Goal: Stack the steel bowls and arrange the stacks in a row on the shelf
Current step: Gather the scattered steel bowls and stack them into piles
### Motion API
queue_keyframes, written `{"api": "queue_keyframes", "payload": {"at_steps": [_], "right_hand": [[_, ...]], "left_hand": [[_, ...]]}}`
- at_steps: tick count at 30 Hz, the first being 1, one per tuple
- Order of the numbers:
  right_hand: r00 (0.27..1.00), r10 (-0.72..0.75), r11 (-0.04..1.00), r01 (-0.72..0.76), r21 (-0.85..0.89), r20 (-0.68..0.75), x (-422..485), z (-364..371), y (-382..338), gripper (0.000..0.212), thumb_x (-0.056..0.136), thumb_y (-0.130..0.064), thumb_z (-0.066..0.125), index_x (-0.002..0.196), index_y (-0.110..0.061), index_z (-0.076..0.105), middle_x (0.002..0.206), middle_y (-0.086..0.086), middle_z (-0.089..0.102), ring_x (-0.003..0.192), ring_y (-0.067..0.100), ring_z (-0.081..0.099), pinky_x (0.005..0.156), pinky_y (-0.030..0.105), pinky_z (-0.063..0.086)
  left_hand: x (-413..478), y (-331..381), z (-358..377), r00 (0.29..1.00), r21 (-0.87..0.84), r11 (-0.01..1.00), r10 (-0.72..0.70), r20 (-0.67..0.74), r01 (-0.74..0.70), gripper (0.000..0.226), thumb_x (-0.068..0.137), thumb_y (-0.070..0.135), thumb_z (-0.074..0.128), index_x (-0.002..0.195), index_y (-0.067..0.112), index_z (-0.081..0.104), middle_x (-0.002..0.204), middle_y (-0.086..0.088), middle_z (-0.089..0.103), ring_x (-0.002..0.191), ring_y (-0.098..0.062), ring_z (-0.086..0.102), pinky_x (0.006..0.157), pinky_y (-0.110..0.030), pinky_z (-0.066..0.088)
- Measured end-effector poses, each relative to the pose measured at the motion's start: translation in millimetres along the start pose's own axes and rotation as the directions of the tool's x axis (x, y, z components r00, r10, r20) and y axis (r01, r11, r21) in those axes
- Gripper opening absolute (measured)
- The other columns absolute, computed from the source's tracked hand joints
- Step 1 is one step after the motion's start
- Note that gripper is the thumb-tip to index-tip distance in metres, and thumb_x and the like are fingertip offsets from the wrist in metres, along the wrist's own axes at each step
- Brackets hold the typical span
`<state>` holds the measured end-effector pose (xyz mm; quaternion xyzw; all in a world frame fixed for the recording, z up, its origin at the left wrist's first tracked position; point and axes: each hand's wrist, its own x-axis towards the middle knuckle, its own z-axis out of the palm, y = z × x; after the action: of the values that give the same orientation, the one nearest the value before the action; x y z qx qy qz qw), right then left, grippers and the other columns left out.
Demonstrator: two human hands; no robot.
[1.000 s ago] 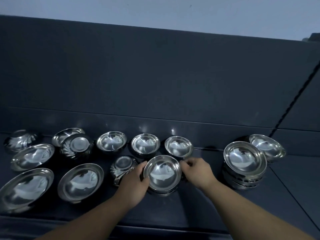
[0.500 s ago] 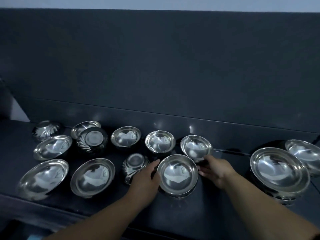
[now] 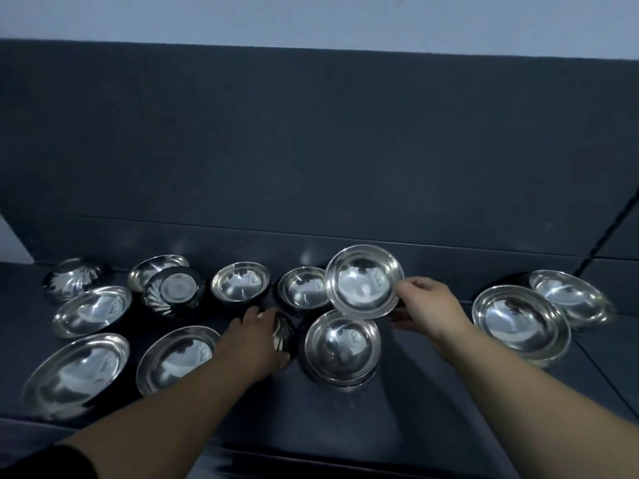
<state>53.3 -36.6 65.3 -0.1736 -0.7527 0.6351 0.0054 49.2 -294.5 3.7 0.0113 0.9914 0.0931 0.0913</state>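
A person's right hand (image 3: 428,305) pinches a steel bowl (image 3: 364,281) by its rim above the stack (image 3: 342,347) on the shelf (image 3: 415,409), left hand (image 3: 256,337) curling round a ribbed bowl (image 3: 284,335) beside it; light, rigid and slick, it probably handles best rim-gripped.

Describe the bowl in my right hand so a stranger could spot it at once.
On the dark shelf, find the stack of bowls near the middle front. Just above and behind it, the right hand grips a steel bowl by its rim. It alone is lifted off the shelf and tilted toward the camera; its neighbours all rest on the surface.
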Motion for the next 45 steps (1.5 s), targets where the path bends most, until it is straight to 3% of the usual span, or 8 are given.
{"api": "queue_keyframes", "payload": {"at_steps": [6,12,19,24,32,37,41,45], "right_hand": [[1.0,-0.03,0.966,0.027,-0.258,-0.006,-23.3,14.4,3.6,0.016,0.08,-0.028,0.066,0.078,-0.013,0.071,0.066,0.005,0.073,0.058,0.021,0.071,0.065,0.039,0.062],[0.999,-0.001,0.91,-0.02,-0.414,-0.048,-26.3,20.6,23.0,0.021,0.075,-0.034,0.066,0.07,-0.014,0.07,0.067,0.005,0.073,0.061,0.019,0.073,0.071,0.04,0.062],[0.997,0.033,0.89,-0.063,-0.451,-0.075,-26.5,20.9,38.3,0.05,0.072,-0.057,0.063,0.11,-0.025,0.066,0.104,-0.004,0.072,0.096,0.021,0.07,0.087,0.044,0.058],[0.995,0.03,0.906,-0.069,-0.417,-0.1,-27.5,23.2,36.0,0.051,0.073,-0.061,0.063,0.107,-0.023,0.068,0.101,-0.004,0.071,0.096,0.02,0.069,0.086,0.044,0.058],[0.972,-0.228,0.81,0.155,-0.565,-0.06,-34.6,28.0,18.8,0.051,0.086,-0.052,0.061,0.128,-0.023,0.059,0.131,-0.002,0.06,0.121,0.016,0.055,0.1,0.027,0.042],[0.884,-0.464,0.747,0.427,-0.509,0.059,-40.3,37.3,3.4,0.053,0.081,-0.034,0.075,0.13,-0.029,0.057,0.131,-0.01,0.055,0.119,0.004,0.051,0.099,0.014,0.036],[0.811,-0.561,0.737,0.581,-0.345,0.166,-37.6,36.7,-6.8,0.061,0.077,-0.022,0.08,0.131,-0.038,0.055,0.129,-0.018,0.056,0.119,-0.008,0.049,0.106,0.01,0.035],[0.832,-0.534,0.794,0.555,-0.249,0.152,-33.2,35.0,-13.7,0.038,0.084,-0.017,0.074,0.118,-0.034,0.068,0.108,-0.013,0.072,0.101,-0.003,0.066,0.097,0.022,0.051]], "left_hand": [[4.0,-1.3,-3.1,0.995,0.046,0.997,0.052,0.081,-0.056,0.108,0.063,0.065,0.071,0.149,0.03,0.016,0.149,-0.006,0.027,0.13,-0.032,0.032,0.108,-0.039,0.033],[8.4,-7.5,6.0,0.984,-0.118,0.989,0.108,0.141,-0.092,0.118,0.055,0.059,0.077,0.15,0.033,0.011,0.154,-0.009,0.016,0.135,-0.036,0.034,0.11,-0.042,0.035],[8.7,-10.7,6.0,0.988,-0.161,0.977,0.148,0.044,-0.14,0.113,0.054,0.054,0.079,0.148,0.032,0.019,0.146,-0.008,0.027,0.127,-0.033,0.041,0.106,-0.041,0.039],[10.1,-13.0,-8.1,0.989,-0.125,0.981,0.143,-0.029,-0.146,0.11,0.056,0.051,0.08,0.147,0.033,0.021,0.148,-0.008,0.026,0.129,-0.033,0.037,0.106,-0.041,0.039],[1.4,-20.8,-48.2,0.979,-0.335,0.932,0.081,-0.184,-0.14,0.108,0.051,0.047,0.082,0.143,0.038,0.027,0.149,-0.003,0.029,0.132,-0.024,0.038,0.106,-0.034,0.039],[-18.6,-5.6,-71.8,0.975,-0.662,0.721,0.091,-0.204,-0.206,0.094,0.057,0.043,0.087,0.136,0.037,0.037,0.127,0.007,0.048,0.115,-0.012,0.051,0.095,-0.025,0.043],[-36.8,19.5,-78.4,0.965,-0.954,0.298,0.261,0.041,-0.04,0.062,0.072,0.029,0.078,0.126,0.018,0.048,0.108,0.004,0.069,0.093,-0.012,0.069,0.072,-0.024,0.053],[-41.6,32.8,-68.7,0.9,-0.987,0.126,0.411,0.143,0.1,0.055,0.077,0.04,0.066,0.125,0.015,0.056,0.113,-0.009,0.071,0.106,-0.023,0.067,0.096,-0.043,0.05]]}}
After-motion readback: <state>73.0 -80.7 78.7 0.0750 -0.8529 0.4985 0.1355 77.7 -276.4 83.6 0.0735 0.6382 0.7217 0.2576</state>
